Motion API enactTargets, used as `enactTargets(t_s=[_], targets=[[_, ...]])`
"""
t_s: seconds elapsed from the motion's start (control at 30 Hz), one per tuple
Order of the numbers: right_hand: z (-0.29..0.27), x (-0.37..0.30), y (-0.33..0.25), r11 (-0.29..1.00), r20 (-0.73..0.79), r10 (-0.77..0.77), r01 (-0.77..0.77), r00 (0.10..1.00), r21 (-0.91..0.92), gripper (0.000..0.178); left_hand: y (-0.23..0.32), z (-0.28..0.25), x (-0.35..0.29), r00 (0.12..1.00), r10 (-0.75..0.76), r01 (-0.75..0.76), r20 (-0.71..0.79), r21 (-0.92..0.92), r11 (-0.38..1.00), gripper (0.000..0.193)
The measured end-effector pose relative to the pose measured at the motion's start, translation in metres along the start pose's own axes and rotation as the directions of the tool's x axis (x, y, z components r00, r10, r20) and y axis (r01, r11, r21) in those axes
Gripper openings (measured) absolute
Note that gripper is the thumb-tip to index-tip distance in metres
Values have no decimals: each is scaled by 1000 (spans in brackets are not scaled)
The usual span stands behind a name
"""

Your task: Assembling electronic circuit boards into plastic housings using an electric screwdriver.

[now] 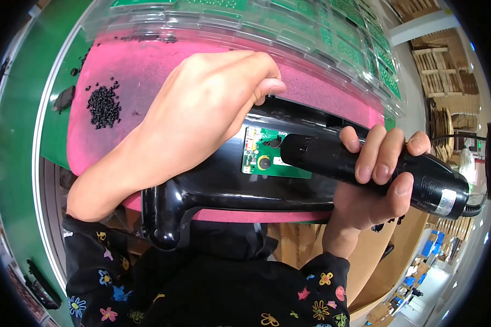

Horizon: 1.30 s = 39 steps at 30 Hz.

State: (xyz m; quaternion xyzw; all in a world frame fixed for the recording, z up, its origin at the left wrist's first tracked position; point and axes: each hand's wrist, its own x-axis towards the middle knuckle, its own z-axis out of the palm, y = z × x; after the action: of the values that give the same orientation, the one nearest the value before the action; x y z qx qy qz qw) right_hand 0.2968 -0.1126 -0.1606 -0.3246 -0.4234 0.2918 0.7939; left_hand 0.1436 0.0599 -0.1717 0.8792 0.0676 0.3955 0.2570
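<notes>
A glossy black plastic housing [218, 188] lies across the pink mat, with a green circuit board [262, 167] in its middle. My right hand [379, 169] is wrapped around a black corded electric screwdriver [333, 158], whose front end is over the board and hides part of it. Its tip does not show clearly. My left hand [218, 92] reaches across the housing to its far edge, fingers curled and thumb against the index finger. Whatever the left fingertips pinch, if anything, is hidden.
A heap of small black screws [103, 106] lies on the left of the pink mat [142, 71]. Clear plastic trays [311, 43] with green circuit boards stand along the far side. A dark lump [64, 98] sits beside the mat. Wooden pallets [437, 71] are off to the right.
</notes>
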Motion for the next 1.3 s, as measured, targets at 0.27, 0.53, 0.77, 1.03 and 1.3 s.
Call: enactTargets(t_s=[0.27,0.53,0.77,1.03,1.3], targets=[[12,1,5,997,-21,8,-10,1000,-72,48,3,-1,-1,970,-210,204,126,56,977,17],[33,12,-1,974,47,97,-85,994,-210,51,-5,-3,-3,984,-150,152,100,-12,988,17],[40,19,5,980,72,85,-71,994,-186,49,-10,-1,-6,978,-139,132,153,56,990,16],[44,40,20,910,275,214,-89,937,-404,40,-7,-7,-6,981,-138,129,137,73,989,17],[44,27,20,940,78,126,-94,989,-328,34,-8,-2,-6,972,-126,118,200,52,992,18]])
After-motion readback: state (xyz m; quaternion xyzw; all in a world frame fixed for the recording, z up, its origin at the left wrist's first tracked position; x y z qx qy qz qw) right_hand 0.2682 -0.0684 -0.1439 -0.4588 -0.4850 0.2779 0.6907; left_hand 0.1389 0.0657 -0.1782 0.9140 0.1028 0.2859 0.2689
